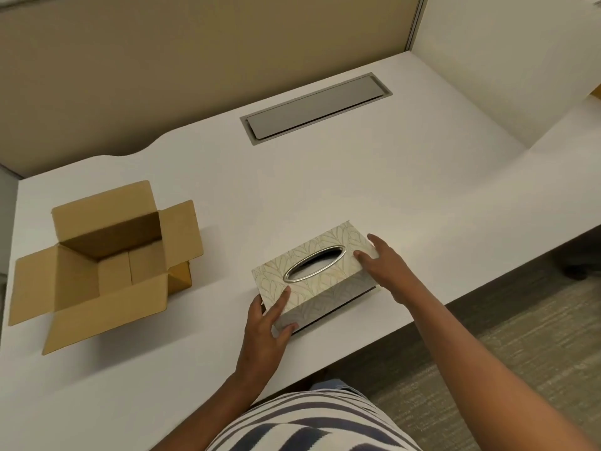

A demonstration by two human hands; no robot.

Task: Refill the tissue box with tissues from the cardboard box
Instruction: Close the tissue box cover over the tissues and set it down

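Note:
A cream tissue box (320, 288) with a leaf pattern and a silver oval slot stands on the white desk (357, 183), near its front edge. White shows inside the slot. My left hand (268, 323) grips the box's near left corner, thumb on its front side. My right hand (387, 268) holds its right end, fingers on the top. A dark gap shows along the bottom of the box's cover. An open brown cardboard box (107, 265) sits to the left with its flaps spread; its inside shows only cardboard.
A grey cable hatch (315, 109) is set into the desk at the back. A beige partition (162, 60) rises behind the desk. The desk's front edge runs close to the tissue box, with carpet (504, 353) below on the right.

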